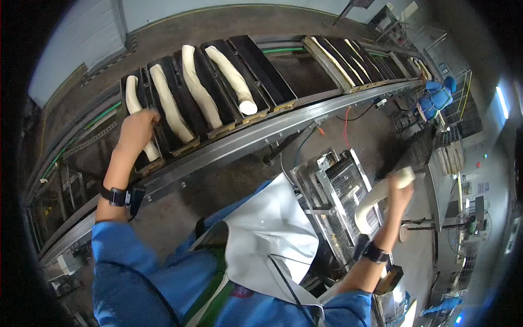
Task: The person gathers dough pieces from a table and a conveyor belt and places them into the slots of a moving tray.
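Observation:
My right hand [400,191] is wrapped round a long pale dough roll [370,206] near its upper end; the roll bends down over a metal mesh conveyor [348,182]. My left hand [139,126] is over the leftmost black pan [143,90], its fingers curled at the pan's side, partly covering the dough roll [132,95] lying there. What those fingers grip, if anything, is hidden. To the right, more pans hold one dough roll each, among them a roll [170,106], a roll [199,90] and a roll [231,76] with a cut white end.
The pans stand on a metal-railed conveyor line [234,141]. A bare black pan [261,68] follows the filled ones, and farther pans [348,60] hold thin dough strips. A co-worker in blue [436,98] is beside the line's far end. A white apron [272,229] covers my front.

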Action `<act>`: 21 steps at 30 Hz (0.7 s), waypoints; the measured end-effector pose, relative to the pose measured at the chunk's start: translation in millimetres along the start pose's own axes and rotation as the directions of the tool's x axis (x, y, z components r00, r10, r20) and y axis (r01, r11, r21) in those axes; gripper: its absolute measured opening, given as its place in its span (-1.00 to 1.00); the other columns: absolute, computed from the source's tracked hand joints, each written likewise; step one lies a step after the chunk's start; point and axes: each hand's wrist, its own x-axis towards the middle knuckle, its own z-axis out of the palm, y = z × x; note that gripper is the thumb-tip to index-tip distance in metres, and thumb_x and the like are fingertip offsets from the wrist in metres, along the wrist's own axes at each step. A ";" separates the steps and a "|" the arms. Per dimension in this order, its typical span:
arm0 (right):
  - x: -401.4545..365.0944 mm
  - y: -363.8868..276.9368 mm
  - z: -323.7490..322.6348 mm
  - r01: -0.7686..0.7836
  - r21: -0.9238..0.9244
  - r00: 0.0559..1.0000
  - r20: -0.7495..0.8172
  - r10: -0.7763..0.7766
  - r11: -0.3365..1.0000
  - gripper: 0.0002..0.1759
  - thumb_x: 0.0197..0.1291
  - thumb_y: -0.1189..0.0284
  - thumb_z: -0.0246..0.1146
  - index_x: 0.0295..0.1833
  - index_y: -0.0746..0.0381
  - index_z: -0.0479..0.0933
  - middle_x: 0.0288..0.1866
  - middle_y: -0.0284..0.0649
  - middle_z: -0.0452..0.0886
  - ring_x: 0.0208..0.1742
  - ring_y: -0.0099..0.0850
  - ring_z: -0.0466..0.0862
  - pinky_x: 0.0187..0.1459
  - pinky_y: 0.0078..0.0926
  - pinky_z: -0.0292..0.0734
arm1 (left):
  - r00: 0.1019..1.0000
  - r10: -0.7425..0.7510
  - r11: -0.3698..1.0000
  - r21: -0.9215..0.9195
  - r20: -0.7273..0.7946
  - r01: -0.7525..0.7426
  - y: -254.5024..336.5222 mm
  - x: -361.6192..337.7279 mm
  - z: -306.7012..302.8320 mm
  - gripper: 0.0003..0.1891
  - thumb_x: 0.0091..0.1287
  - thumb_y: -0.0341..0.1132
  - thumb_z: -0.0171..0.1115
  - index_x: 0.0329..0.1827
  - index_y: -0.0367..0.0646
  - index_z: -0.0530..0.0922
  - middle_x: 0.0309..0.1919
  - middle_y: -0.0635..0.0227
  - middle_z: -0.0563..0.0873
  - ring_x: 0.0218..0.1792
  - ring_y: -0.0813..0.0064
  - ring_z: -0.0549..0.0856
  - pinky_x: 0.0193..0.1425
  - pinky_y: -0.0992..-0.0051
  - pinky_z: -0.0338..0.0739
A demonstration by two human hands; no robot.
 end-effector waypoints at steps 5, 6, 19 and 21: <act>65.7 -130.7 -32.7 0.003 0.764 0.998 -0.047 0.051 0.645 -0.52 0.15 0.22 0.37 0.05 0.30 0.44 -0.11 -0.11 0.59 -0.11 -0.35 0.64 -0.09 -0.39 0.60 | 0.995 0.027 0.277 -0.957 0.099 0.088 55.2 78.6 32.1 -0.43 0.39 -0.30 0.14 0.45 -0.08 0.22 0.40 0.15 0.33 0.35 0.27 0.37 0.33 0.26 0.33; 75.9 -144.1 -30.4 -0.036 0.809 0.998 0.056 -0.015 0.586 -0.51 0.20 0.21 0.32 0.07 0.36 0.47 -0.03 -0.07 0.62 -0.02 -0.28 0.67 0.05 -0.36 0.61 | 0.994 -0.041 0.292 -0.951 0.097 0.105 61.5 97.9 37.5 -0.38 0.38 -0.28 0.16 0.48 -0.07 0.17 0.42 0.12 0.29 0.38 0.25 0.34 0.35 0.23 0.30; 70.1 -125.5 14.3 -0.380 0.719 0.674 0.646 -0.358 0.582 -0.19 0.11 0.29 0.36 0.41 0.40 0.22 0.40 0.02 0.35 0.40 -0.18 0.37 0.36 -0.28 0.26 | 0.882 -0.399 0.719 -0.683 -0.252 0.131 -3.6 311.6 111.3 -0.38 0.29 -0.36 0.09 0.46 -0.03 0.22 0.36 -0.04 0.36 0.34 -0.06 0.37 0.40 0.21 0.28; 75.1 -89.7 14.1 -0.410 0.690 0.692 0.661 -0.288 0.597 -0.24 0.14 0.32 0.32 0.40 0.42 0.23 0.38 0.02 0.37 0.39 -0.19 0.39 0.36 -0.31 0.26 | 0.903 -0.391 0.637 -0.760 -0.178 0.126 2.6 299.9 102.4 -0.37 0.30 -0.43 -0.01 0.48 -0.02 0.18 0.38 -0.02 0.33 0.36 -0.04 0.35 0.40 0.21 0.26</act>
